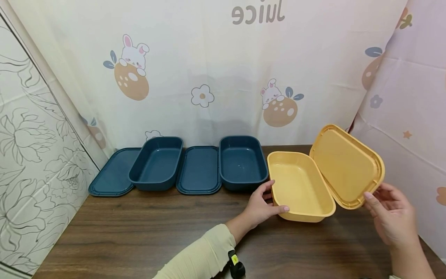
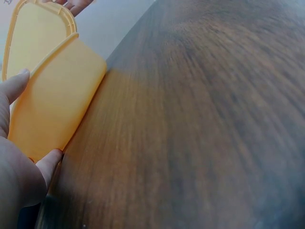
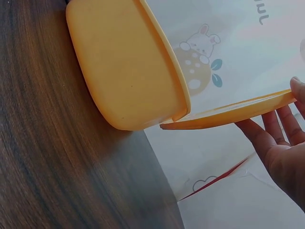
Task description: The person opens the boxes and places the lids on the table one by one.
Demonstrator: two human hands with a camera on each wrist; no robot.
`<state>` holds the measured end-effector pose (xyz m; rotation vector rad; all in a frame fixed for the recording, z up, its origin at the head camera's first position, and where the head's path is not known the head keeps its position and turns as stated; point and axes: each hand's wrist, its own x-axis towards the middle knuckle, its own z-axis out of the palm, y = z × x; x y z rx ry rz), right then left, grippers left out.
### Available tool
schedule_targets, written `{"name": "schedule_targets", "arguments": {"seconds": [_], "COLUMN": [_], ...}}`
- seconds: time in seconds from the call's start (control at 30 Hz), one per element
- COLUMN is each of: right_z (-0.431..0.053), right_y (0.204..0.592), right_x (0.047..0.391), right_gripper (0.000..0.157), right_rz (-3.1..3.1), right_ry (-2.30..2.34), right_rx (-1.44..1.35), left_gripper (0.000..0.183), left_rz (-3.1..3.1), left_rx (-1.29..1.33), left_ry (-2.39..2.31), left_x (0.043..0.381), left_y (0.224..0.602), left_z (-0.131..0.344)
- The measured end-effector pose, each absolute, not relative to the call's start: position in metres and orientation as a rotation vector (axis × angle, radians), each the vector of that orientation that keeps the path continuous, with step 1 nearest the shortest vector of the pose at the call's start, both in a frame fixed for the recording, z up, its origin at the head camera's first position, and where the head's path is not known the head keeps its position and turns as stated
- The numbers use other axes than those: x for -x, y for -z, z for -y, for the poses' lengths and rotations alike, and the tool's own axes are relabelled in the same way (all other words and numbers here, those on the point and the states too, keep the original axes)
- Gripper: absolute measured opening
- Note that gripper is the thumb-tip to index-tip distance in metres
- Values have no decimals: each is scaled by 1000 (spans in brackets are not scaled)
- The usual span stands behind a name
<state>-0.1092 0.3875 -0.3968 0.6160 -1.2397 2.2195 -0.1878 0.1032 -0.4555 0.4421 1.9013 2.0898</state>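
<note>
An empty yellow container stands upright at the right of the table. My left hand holds its near left corner, thumb over the rim and other fingers along the side. In the left wrist view those fingers lie against the container's wall. My right hand pinches the matching yellow lid by its near right corner, thumb on top and fingers beneath. The lid is raised and tilted, and its left edge meets or nearly meets the container's right rim; in the right wrist view the lid appears edge-on.
Left of the yellow container stand two dark blue containers, alternating with two flat blue lids. The brown wooden table meets a printed curtain behind. A black strap with a yellow tag is near my left forearm.
</note>
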Motion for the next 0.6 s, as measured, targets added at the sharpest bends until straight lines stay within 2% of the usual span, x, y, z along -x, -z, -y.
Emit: {"name": "schedule_targets", "arguments": {"seconds": [0.6], "right_z": [-398], "right_y": [404], "right_x": [112], "right_gripper": [38], "right_rz": [1022], "right_ry": [-2362], "right_rx": [-608], "left_gripper": [82], "left_rz": [-1895], "left_rx": [-446], "left_ry": [-2098], "left_x": [187], "left_y": [454], "left_z": [-102]}}
